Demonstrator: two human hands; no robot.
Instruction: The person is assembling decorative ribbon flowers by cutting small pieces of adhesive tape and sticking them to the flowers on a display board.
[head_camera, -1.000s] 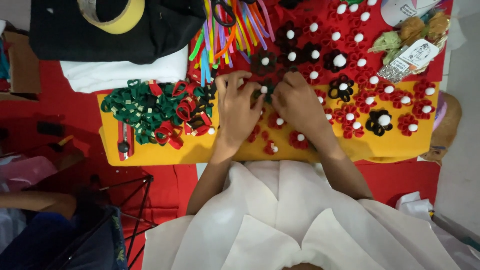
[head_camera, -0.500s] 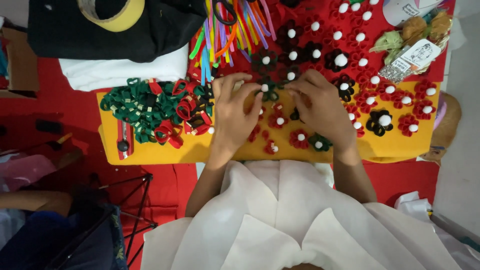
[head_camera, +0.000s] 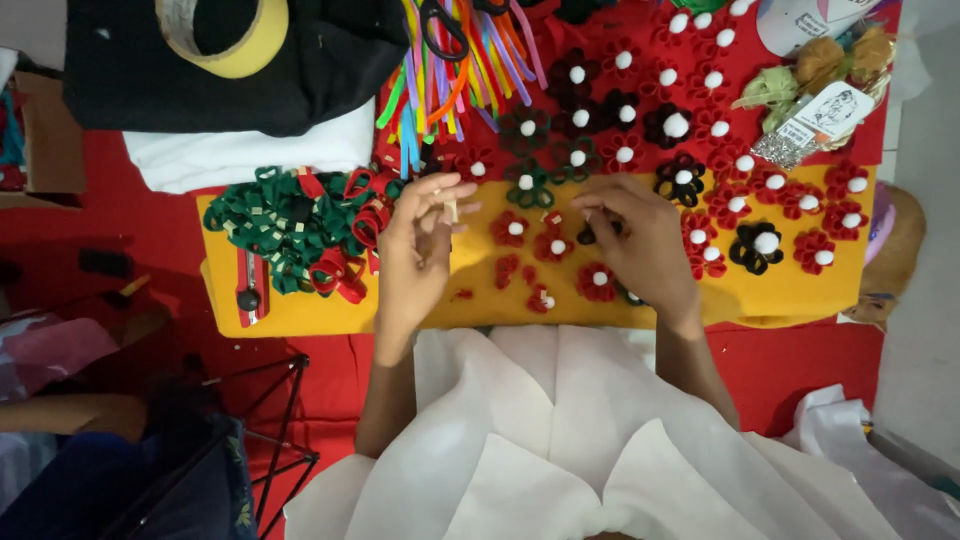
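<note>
Both hands over felt flowers on yellow sheet (head_camera: 780, 295).
Left hand (head_camera: 418, 245) loosely curled, pinching a small pale piece (head_camera: 451, 210); right hand (head_camera: 640, 240) pinching a dark flower (head_camera: 592, 233) beside red flowers (head_camera: 552, 245).

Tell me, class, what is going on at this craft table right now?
A person in white sits at a yellow mat covered with small felt flowers. The left hand is raised beside a pile of green and red loops. The right hand rests among the flowers, pinching something small and dark.
</note>
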